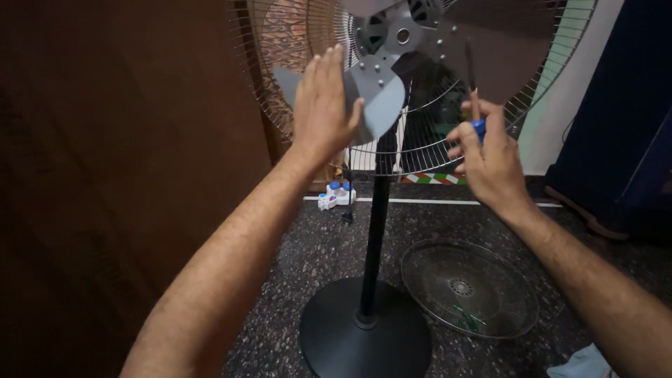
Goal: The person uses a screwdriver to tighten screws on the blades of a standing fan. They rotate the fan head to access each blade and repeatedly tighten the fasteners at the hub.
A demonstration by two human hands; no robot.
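Before the open fan, the left hand lay flat, steadying a grey blade, while the right hand gripped a screwdriver at the hub.

- The scene is dim overall, with a warm, low indoor light.
- The far left is a dark brown wall that swallows nearly all detail.
- The far right corner sinks into deep blue-black shadow.
- Light falls best on the forearms and both hands, which look evenly lit.
- The speckled floor shows a faint sheen near the middle.
- The left hand is slightly motion-blurred at the fingertips.
- The fan grille wires stay fairly crisp, with edges curving from a wide lens.
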